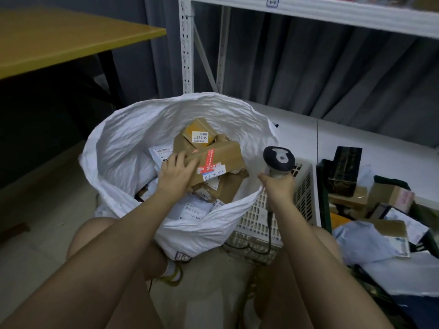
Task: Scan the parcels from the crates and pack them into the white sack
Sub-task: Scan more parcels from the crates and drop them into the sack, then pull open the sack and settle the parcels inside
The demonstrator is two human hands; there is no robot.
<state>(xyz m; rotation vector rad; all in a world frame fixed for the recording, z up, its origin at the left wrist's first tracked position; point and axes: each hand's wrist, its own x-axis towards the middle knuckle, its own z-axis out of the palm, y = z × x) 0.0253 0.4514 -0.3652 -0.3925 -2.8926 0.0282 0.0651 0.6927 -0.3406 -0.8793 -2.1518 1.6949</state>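
Packing step | left hand point(177, 170) grips brown cardboard parcel with red tape point(217, 163) over open white woven sack point(123, 148), likely to drop in | right hand point(279, 184) wrapped round grey handheld scanner point(278, 160), kept ready | dark crate point(323, 193) holds more parcels

dim room: yellow table point(59, 36), white shelving point(187, 55) (grey curtain point(308, 67) behind)

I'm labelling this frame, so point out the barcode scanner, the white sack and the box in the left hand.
barcode scanner point(279, 159): head view, on its dark head.
white sack point(123, 148): head view, on its inner left wall.
box point(223, 155): head view, on its taped top face.
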